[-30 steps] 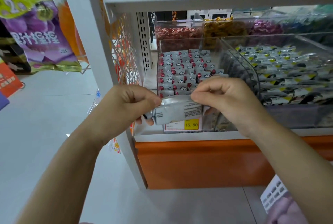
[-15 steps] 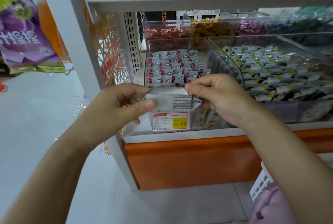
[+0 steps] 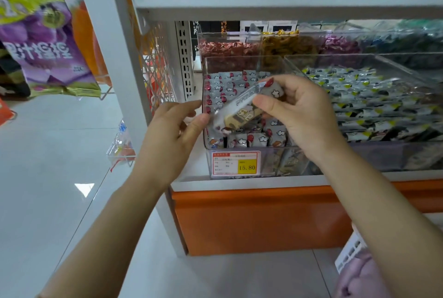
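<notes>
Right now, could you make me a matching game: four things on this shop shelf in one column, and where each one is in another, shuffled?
1. snack packet
2. price tag
3. purple bag
4. red-wrapped sweets

A. hanging at far left
B. in the rear bin
C. gripped by the right hand
D. on the wall of the clear front bin

Pairs: 1-C, 2-D, 3-A, 4-B

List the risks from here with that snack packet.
Only the right hand grips the packet, tilted above the clear bin. The left hand is open beside its lower end, so it may slip and fall. Dropped in crooked, it could upset the neat rows already inside.
</notes>
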A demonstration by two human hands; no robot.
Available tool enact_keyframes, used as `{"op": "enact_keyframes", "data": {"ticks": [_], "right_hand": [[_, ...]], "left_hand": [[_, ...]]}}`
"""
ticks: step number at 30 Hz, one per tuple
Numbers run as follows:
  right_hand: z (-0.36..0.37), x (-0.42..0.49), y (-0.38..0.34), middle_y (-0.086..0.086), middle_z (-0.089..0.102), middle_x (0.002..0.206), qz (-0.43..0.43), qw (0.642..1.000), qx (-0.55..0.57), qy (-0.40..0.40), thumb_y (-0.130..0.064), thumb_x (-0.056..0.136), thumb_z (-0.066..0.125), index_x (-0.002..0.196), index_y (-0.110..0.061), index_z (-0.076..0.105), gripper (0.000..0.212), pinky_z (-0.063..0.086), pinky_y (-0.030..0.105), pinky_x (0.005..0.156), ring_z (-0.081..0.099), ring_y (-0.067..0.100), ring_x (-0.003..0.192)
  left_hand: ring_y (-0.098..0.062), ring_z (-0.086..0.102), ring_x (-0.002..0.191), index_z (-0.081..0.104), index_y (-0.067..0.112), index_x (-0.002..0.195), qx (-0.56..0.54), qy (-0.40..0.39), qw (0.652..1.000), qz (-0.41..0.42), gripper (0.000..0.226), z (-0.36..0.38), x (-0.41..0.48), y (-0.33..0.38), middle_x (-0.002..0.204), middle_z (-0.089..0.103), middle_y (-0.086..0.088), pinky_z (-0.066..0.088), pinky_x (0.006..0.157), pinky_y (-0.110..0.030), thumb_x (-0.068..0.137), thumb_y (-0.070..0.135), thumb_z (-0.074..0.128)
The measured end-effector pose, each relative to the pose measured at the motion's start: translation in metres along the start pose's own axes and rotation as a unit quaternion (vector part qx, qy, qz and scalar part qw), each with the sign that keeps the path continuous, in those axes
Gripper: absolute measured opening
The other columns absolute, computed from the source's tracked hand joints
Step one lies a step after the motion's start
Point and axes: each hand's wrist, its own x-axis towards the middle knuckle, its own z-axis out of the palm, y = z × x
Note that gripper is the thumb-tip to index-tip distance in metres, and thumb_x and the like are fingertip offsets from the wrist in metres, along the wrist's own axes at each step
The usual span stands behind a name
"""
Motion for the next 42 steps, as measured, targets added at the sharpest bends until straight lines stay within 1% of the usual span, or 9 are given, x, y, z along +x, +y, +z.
{"op": "enact_keyframes", "data": {"ticks": [3,6,9,14,18,25,33,38,42], "right_hand": [[0.009,0.002,-0.002,-0.019,0.059,0.087,-0.040,0.990,-0.127,-0.050,-0.021,0.080,0.071,0.098,-0.023,0.064,0.020,0.050,0.017,0.071,0.060,0.003,0.081],[0.031,0.000,0.000,-0.012,0.051,0.092,-0.073,0.966,-0.231,-0.091,-0.029,0.078,0.072,0.109,-0.014,0.066,0.036,0.034,0.007,0.076,0.049,0.005,0.087],[0.046,-0.001,0.005,-0.003,0.060,0.101,-0.105,0.938,-0.308,-0.122,-0.037,0.080,0.069,0.111,-0.015,0.066,0.038,0.037,0.022,0.081,0.049,0.012,0.094],[0.050,-0.002,0.013,-0.012,0.061,0.097,-0.144,0.877,-0.410,-0.205,-0.040,0.091,0.052,0.088,-0.024,0.073,0.027,0.028,0.036,0.088,0.031,0.009,0.096],[0.047,0.019,0.011,-0.010,0.058,0.090,-0.106,0.915,-0.350,-0.168,-0.029,0.090,0.045,0.084,-0.017,0.073,0.032,0.028,0.030,0.079,0.038,0.012,0.094],[0.059,0.035,0.021,-0.012,0.047,0.082,-0.133,0.870,-0.433,-0.194,-0.035,0.083,0.068,0.090,-0.023,0.073,0.015,0.028,0.030,0.072,0.036,0.014,0.090],[0.031,0.027,0.007,-0.005,0.063,0.080,-0.035,0.996,-0.075,0.018,-0.017,0.088,0.063,0.083,-0.015,0.063,0.005,0.047,0.014,0.058,0.058,0.001,0.066],[0.016,0.003,0.005,-0.002,0.068,0.069,0.081,0.979,0.152,0.108,-0.008,0.091,0.057,0.080,-0.011,0.063,0.013,0.054,0.021,0.056,0.065,0.009,0.058],[0.015,-0.009,0.004,0.002,0.071,0.067,0.179,0.925,0.323,0.092,-0.006,0.090,0.056,0.082,-0.003,0.064,0.011,0.054,0.020,0.055,0.066,0.012,0.060]], "left_hand": [[-0.006,0.051,0.094,0.055,0.018,0.130,-0.001,-0.021,1.000,0.003,0.037,0.004,0.003,-0.003,0.120,0.057,-0.003,0.035,0.076,-0.004,0.096,0.029,0.043],[-0.016,0.055,0.103,0.053,0.016,0.132,-0.031,-0.035,0.999,-0.007,0.037,0.007,0.004,-0.001,0.123,0.058,-0.004,0.046,0.089,-0.031,0.098,0.023,0.041],[-0.019,0.056,0.104,0.053,0.015,0.132,-0.044,-0.035,0.998,-0.019,0.036,0.006,0.005,0.000,0.123,0.058,-0.005,0.048,0.090,-0.042,0.098,0.018,0.041],[-0.014,0.057,0.097,0.055,0.017,0.129,-0.058,-0.019,0.998,-0.036,0.035,0.002,0.006,-0.001,0.120,0.058,-0.001,0.049,0.087,-0.034,0.096,0.012,0.044],[-0.011,0.057,0.094,0.055,0.020,0.127,-0.083,0.000,0.995,-0.052,0.034,-0.001,0.005,-0.002,0.116,0.059,0.004,0.045,0.082,-0.025,0.095,0.013,0.046],[-0.005,0.056,0.090,0.058,0.022,0.123,-0.097,0.005,0.994,-0.055,0.032,0.002,0.006,-0.001,0.113,0.058,0.006,0.049,0.082,-0.028,0.094,0.013,0.048],[-0.007,0.057,0.083,0.060,0.021,0.119,-0.085,0.045,0.994,-0.044,0.028,0.005,0.007,0.000,0.108,0.057,-0.004,0.047,0.076,-0.022,0.093,0.019,0.050],[-0.006,0.056,0.080,0.061,0.019,0.121,-0.076,0.016,0.996,-0.036,0.035,0.007,0.002,0.007,0.102,0.059,-0.002,0.039,0.067,-0.013,0.092,0.035,0.049],[0.002,0.050,0.058,0.063,0.026,0.093,-0.205,0.038,0.975,-0.077,0.014,0.008,-0.004,0.014,0.068,0.058,0.015,0.040,0.052,-0.009,0.093,0.027,0.050]]}}
